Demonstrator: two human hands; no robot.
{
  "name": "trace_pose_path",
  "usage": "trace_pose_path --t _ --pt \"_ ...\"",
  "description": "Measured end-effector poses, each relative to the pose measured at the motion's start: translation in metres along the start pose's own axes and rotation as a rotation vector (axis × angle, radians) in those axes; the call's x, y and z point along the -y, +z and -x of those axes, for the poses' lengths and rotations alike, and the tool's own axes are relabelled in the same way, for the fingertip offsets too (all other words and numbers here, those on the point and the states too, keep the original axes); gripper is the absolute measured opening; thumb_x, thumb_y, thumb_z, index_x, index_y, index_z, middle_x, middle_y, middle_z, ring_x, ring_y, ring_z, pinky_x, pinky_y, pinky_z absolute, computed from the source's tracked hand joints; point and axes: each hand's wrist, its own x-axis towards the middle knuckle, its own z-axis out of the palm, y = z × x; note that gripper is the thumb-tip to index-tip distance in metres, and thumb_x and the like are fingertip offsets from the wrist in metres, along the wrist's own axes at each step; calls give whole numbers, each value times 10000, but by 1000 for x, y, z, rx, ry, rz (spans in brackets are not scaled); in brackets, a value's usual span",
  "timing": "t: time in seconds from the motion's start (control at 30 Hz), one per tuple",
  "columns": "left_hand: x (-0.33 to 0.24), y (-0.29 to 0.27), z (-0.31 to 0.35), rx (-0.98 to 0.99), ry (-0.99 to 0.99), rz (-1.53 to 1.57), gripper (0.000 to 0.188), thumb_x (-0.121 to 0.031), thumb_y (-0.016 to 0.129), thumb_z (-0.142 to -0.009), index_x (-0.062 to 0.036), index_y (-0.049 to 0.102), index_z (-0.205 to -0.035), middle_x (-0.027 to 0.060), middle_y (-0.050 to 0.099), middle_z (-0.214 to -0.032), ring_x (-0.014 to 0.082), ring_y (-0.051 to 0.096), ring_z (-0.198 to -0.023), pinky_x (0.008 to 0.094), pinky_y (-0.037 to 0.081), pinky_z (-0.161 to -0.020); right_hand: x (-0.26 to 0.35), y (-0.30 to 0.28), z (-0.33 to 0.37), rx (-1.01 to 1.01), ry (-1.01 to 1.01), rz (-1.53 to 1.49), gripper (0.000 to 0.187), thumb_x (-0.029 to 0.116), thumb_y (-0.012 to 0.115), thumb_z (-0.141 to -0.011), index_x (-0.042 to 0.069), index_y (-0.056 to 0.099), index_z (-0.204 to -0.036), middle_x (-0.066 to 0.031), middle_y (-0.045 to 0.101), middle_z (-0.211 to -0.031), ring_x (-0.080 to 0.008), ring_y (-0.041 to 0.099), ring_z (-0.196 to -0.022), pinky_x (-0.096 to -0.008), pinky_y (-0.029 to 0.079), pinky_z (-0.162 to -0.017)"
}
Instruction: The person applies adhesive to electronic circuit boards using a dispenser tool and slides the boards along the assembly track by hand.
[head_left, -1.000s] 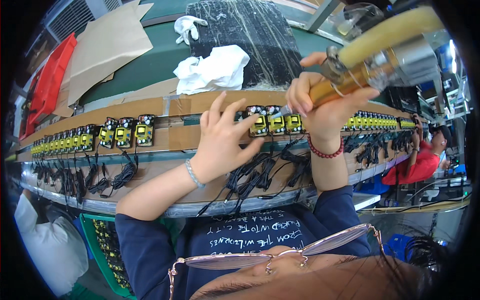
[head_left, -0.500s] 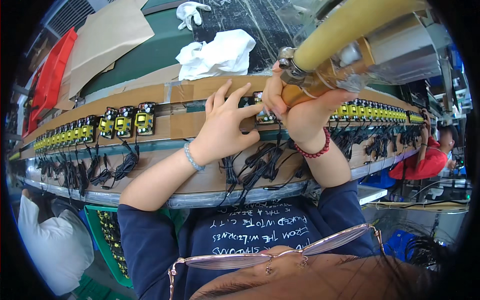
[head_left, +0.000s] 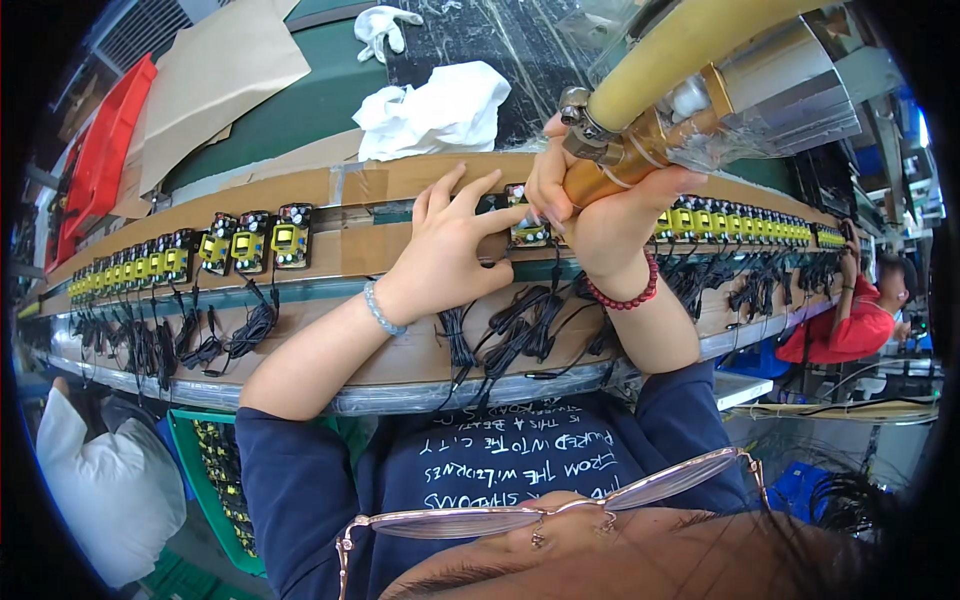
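My left hand [head_left: 447, 243] is spread flat over the cardboard-lined rail, fingers apart. Its index fingertip reaches the edge of a small circuit board [head_left: 527, 232] with a yellow part, and its thumb lies just below. My right hand [head_left: 590, 215] is wrapped round a hand-held gun [head_left: 610, 180] with an amber body, a thick yellow hose [head_left: 690, 55] and a silver metal barrel [head_left: 790, 80]. The gun's tip is hidden by my fingers, right above the board's right side. Black cables [head_left: 525, 325] hang in bundles below the board.
Rows of similar boards [head_left: 130, 268] line the rail to the left and right [head_left: 740, 222], trailing black cables. A white cloth [head_left: 440, 108] and a white glove [head_left: 383, 30] lie behind. A red tray [head_left: 100, 160] stands far left, a green crate [head_left: 205, 480] below. A person in red [head_left: 840, 325] works at right.
The gun has tipped and shifted slightly left and down, with my right hand following it. My left hand stays nearly in place, its thumb slightly lower.
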Motion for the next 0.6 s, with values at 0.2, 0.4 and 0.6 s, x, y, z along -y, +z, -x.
trace_pose_path --t 0.2,0.4,0.6 --pt "2 -3 -1 48 34 -17 556 -210 689 -643 -287 601 -1187 183 410 -1357 466 265 -1293 573 166 -1056 5 -1 7 51 -3 -67 1098 928 118 -600 -29 441 -1031 -15 411 -478 -108 375 -401 -244 335 -404" --pt "3 -7 -3 123 35 -22 553 -220 676 -658 -267 594 -1203 194 389 -1380 476 241 -1305 584 148 -1060 1 1 14 39 33 85 1069 936 124 -585 -4 437 -985 -12 401 -477 -107 377 -395 -242 326 -392" --pt "0 -9 -4 158 4 -40 569 -212 672 -657 -262 585 -1217 193 386 -1385 473 245 -1304 577 149 -1063 -14 -6 16 184 -130 -184 678 655 273 -898 9 471 -944 -4 423 -585 -80 358 -511 -223 271 -449"
